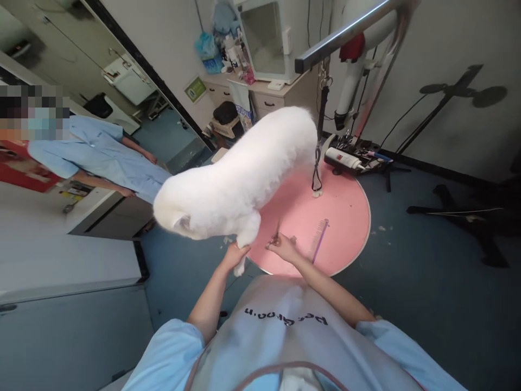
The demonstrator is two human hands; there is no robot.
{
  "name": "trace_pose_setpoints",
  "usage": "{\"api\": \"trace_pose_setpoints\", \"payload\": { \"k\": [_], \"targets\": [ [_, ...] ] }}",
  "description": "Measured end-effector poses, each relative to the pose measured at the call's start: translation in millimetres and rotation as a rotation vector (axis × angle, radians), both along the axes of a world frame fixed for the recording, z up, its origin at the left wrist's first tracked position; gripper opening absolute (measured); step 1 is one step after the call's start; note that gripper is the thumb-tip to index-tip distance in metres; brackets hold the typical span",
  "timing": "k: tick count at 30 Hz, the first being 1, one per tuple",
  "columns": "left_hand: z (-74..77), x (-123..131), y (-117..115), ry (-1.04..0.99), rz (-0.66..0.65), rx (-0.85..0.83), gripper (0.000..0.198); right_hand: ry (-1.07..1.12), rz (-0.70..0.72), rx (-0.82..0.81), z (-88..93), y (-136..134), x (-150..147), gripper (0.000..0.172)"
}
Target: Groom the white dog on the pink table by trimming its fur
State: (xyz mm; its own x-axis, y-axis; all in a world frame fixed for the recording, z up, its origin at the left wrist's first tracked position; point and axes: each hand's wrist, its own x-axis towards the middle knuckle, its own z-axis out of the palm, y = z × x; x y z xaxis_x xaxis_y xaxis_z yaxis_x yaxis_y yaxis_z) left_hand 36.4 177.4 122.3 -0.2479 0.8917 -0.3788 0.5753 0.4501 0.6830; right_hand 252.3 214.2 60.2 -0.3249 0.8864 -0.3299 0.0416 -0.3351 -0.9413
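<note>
A white, fluffy dog [244,174] stands on a round pink grooming table [345,217], its head towards the left. My left hand [235,255] is wrapped round one of its front legs, and the paw [240,267] sticks out below my fingers. Just right of that leg, my right hand [282,247] holds a pair of scissors [278,225], whose blades point away from me. The blades are thin and blurred, apart from the coat. A comb [319,239] with a purple spine lies on the tabletop to the right of my right hand.
A black loop leash [316,168] hangs from a metal grooming arm [345,35] at the dog's rear. Beside the table, a black tool tray [342,160] holds a white bottle and tools. Another person [106,149] in blue stands at left. Cabinets [264,100] line the back wall.
</note>
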Motion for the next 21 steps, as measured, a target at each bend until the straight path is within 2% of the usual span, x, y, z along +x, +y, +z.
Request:
{"api": "trace_pose_setpoints", "payload": {
  "k": [2,4,9,11,14,19,21],
  "targets": [
    [-0.7,0,-1,0.031,-0.032,0.008,0.017,-0.226,0.040,0.229,15.5,18,-21,0.026],
    [-1.9,-1,-3,0.051,-0.052,0.009,0.018,-0.396,0.062,0.341,25.6,34,-33,0.017],
    [-6.5,-7,-9,0.031,-0.116,-0.005,0.024,-0.540,0.047,0.476,29.5,58,-42,0.031],
    [-8.5,-9,-10,0.015,-0.132,-0.003,0.025,-0.602,0.035,0.498,27.5,62,-44,0.030],
    [-11.1,-12,-9,0.003,-0.158,-0.014,0.027,-0.606,0.043,0.445,27.0,66,-44,0.025],
    [-13.9,-16,-8,0.011,-0.173,0.011,0.029,-0.661,0.054,0.516,38.3,70,-39,0.032],
    [-14.5,-16,-8,0.016,-0.170,0.013,0.030,-0.683,0.043,0.496,43.2,72,-36,0.027]
  ]
}}
